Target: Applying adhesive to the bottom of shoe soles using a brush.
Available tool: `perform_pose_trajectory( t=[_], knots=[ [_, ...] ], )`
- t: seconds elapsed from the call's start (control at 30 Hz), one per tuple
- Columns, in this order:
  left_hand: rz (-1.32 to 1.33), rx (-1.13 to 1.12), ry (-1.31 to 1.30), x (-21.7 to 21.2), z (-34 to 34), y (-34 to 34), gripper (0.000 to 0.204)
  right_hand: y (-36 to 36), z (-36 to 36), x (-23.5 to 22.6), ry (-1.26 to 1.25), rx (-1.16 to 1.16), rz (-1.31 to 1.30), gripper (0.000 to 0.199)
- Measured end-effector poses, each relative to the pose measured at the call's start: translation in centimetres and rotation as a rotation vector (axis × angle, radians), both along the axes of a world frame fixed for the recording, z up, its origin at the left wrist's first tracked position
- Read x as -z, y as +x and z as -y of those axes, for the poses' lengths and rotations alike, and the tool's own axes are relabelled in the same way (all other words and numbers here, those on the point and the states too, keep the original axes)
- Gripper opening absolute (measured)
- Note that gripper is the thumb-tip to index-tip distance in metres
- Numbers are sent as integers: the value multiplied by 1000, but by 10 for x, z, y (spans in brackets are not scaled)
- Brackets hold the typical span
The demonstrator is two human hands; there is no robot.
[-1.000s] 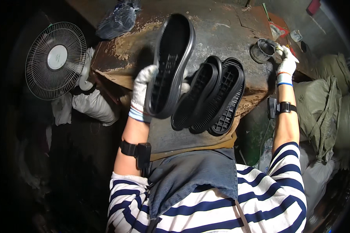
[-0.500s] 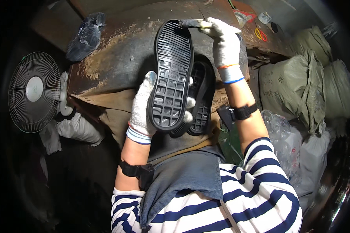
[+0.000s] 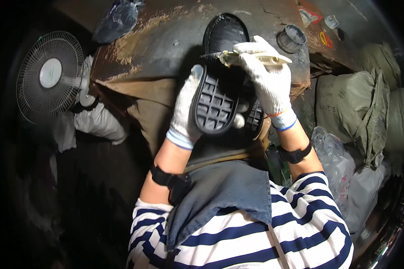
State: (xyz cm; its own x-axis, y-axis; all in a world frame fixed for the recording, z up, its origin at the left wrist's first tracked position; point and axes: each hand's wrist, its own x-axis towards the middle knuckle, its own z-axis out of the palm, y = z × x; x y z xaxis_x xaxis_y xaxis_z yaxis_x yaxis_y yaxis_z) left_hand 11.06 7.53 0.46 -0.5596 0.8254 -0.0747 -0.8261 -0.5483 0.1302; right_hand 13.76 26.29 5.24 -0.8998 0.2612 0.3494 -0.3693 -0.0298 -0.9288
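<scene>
My left hand (image 3: 186, 105), in a white knit glove, is closed around a black shoe sole (image 3: 214, 112). Its thumb lies along the left edge and fingertips show at the right. The sole's heel end, with an open grid of ribs, points toward me, and its toe end points away. In my gloved right hand (image 3: 269, 87) is a flat paintbrush (image 3: 270, 58) with a pale handle. The bristles lie across the middle of the sole; whether they touch it I cannot tell. Partly hidden beneath, to the right, is a second black sole (image 3: 256, 117).
A worn dark work surface (image 3: 175, 49) lies ahead, with a small grey-stained pot (image 3: 292, 38) at its right. Yellow-and-red-handled scissors (image 3: 326, 40) lie farther right. A black plastic bag (image 3: 119, 21) sits far left, a fan (image 3: 50, 74) at left. Large green sacks (image 3: 348, 107) stand at right.
The brush has moved from the sole's toe end down to its middle. My right hand has come left and nearer. The view has shifted, and the pot now shows.
</scene>
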Motion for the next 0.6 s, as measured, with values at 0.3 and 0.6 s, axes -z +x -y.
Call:
perform_pose_trajectory(
  t=[0.3,0.6],
  knots=[
    [-258,-15,-149,-20,16,-30,57,72,12,2,62,-228,-27,19],
    [-1234,-352,-984,-32,42,-13,48,48,-13,-22,253,-171,92,8]
  ],
)
